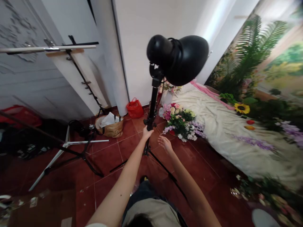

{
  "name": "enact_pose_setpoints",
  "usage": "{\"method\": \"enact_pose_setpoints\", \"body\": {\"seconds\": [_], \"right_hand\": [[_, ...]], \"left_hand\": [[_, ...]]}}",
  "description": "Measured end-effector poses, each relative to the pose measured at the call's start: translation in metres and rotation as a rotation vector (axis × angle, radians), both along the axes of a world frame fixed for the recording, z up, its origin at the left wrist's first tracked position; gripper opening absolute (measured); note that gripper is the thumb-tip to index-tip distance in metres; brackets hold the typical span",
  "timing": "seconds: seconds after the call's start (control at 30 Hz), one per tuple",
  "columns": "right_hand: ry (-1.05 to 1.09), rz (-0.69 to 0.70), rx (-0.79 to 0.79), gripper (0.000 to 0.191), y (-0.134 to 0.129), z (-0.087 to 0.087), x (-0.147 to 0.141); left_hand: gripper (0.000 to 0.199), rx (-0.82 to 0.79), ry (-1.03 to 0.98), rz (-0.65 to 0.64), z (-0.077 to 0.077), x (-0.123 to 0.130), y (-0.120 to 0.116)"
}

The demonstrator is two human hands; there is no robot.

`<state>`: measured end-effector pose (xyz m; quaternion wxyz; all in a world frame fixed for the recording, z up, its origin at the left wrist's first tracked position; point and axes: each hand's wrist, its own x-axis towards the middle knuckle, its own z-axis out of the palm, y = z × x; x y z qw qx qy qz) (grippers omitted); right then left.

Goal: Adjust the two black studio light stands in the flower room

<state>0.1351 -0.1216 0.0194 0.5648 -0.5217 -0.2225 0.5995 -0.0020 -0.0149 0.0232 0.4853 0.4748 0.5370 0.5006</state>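
A black light stand stands on the floor in front of me, its legs spread. On top of it sits a studio lamp with a wide black reflector tilted to the right, a cable looped around its neck. My left hand is wrapped round the stand's pole, just below a clamp knob. To the right of the pole, my right hand is held apart from it with fingers stretched out and nothing in them.
A cloth-covered platform with flowers lies to the right; a bouquet stands before it. A wicker basket, a red bag and a white tripod leg are on the left. A white wall rises behind.
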Motion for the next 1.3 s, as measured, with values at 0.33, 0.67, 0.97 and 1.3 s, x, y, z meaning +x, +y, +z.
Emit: {"method": "enact_pose_setpoints", "body": {"seconds": [0.33,0.67,0.97,1.3], "right_hand": [[0.205,-0.365,-0.133,0.038,-0.229,-0.051,0.124],[0.397,-1.069,-0.048,0.030,-0.485,-0.057,0.216],[0.474,-1.480,0.047,0.014,-0.655,-0.013,0.271],[0.581,-1.272,0.440,0.021,-0.728,0.063,0.325]], "left_hand": [[0.029,-0.095,0.246,0.104,0.030,0.022,-0.008],[0.054,-0.278,0.699,0.543,-0.036,0.106,-0.093],[0.032,-0.179,0.565,-0.570,-0.060,0.363,-0.348],[0.038,0.191,-0.387,-1.690,0.076,0.536,-0.661]]}}
